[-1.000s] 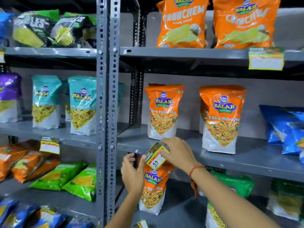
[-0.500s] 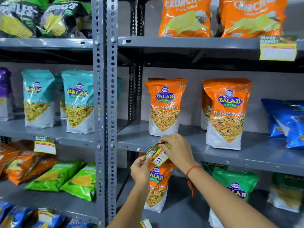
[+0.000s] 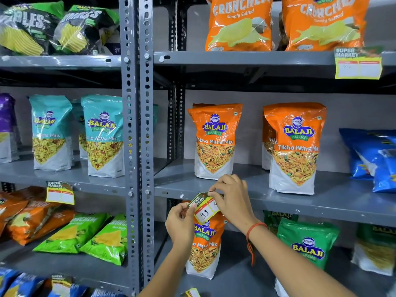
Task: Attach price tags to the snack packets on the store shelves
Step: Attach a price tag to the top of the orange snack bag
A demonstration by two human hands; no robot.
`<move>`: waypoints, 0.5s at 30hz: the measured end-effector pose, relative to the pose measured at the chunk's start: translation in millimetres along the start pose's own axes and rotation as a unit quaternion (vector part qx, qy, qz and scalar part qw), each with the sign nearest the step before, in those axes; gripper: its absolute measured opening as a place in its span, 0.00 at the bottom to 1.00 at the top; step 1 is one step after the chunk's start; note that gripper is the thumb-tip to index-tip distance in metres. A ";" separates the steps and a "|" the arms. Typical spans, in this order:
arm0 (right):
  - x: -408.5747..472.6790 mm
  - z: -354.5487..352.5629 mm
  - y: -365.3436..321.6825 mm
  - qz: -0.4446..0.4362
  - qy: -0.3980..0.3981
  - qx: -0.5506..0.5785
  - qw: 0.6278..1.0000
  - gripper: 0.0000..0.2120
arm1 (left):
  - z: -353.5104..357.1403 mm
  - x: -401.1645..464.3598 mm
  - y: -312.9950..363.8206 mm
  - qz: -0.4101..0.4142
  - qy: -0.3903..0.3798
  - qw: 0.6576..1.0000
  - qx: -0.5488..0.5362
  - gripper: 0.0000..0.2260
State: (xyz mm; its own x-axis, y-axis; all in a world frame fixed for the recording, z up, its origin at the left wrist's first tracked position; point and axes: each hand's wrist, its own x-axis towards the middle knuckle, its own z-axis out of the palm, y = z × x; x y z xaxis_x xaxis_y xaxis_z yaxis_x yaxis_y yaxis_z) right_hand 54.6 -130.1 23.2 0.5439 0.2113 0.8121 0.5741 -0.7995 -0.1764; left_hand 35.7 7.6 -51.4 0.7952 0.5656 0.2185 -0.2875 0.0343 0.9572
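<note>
Grey steel shelving (image 3: 278, 202) was stacked with snack packets, and a price tag (image 3: 204, 207) was being held right at the front lip of the middle shelf, tilted with its left end higher. "SUPER MARKET" could be read on its green header, and "99" was handwritten in the white box below. The tag's left edge was pinched by the left hand (image 3: 180, 224), and its top right corner was gripped by the fingertips of the right hand (image 3: 232, 200), so both hands were closed on the same tag. An orange thread (image 3: 254, 229) was tied around the right wrist.

Just above the hands, an orange Tikha Mitha Mix packet (image 3: 214, 142) was stood upright on the shelf, with a second orange packet (image 3: 294, 148) well to its right. Another orange mix packet (image 3: 204, 245) was seen on the shelf below, partly covered by the tag and the hands. A tag already fixed (image 3: 358, 64) was hung on the upper shelf edge under the Crunchem bags (image 3: 239, 24), and one more (image 3: 60, 192) was stuck on the left rack. Whether the held tag was touching the shelf lip couldn't be told.
</note>
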 end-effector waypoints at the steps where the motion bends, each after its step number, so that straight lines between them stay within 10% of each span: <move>1: -1.2 0.2 0.8 0.008 0.008 0.007 1.000 0.05 | -1.5 0.3 1.8 0.013 0.006 1.000 0.003 0.06; 15: -1.6 -1.9 -10.1 0.029 0.028 -0.055 0.998 0.11 | -21.7 23.1 30.5 0.192 0.068 0.966 0.160 0.11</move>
State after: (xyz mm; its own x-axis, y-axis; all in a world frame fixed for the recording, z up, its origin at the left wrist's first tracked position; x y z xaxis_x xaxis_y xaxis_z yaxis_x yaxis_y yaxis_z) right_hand 46.7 -123.4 24.8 0.5376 0.1338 0.8325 0.4708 -0.8667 -0.1648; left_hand 33.7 39.5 -21.3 0.5796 0.5898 0.5623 -0.3498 -0.4432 0.8254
